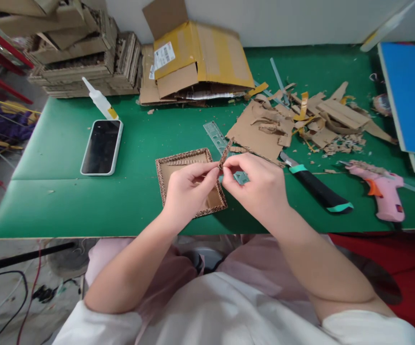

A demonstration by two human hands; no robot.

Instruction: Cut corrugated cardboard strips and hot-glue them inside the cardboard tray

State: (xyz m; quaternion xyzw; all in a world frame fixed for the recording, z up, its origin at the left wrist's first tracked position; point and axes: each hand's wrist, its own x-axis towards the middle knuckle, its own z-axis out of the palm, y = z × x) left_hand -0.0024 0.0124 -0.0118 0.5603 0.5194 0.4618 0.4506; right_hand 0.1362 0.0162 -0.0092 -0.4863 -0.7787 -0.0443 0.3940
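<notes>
A thin strip of corrugated cardboard (pixel 225 152) is pinched between the fingertips of both hands, its upper end sticking up. My left hand (pixel 191 184) grips it from the left, thumb against forefinger. From the other side my right hand (pixel 259 179) holds it in a similar pinch. Below them on the table lies a shallow square cardboard tray (pixel 160 179) with corrugated edges, partly covered by my left hand. A clear plastic ruler (pixel 214 134) reaches out behind my right hand, partly hidden. To the right lies a utility knife (pixel 318 189) with a black and teal handle.
A pink glue gun (pixel 389 194) lies at the right, near a blue board (pixel 414 96). Cardboard scraps (pixel 322 117) are heaped behind my right hand. A phone (pixel 102 147) and white bottle (pixel 100 101) lie left. Cardboard stacks (pixel 81 67) and a taped box (pixel 207 55) stand behind.
</notes>
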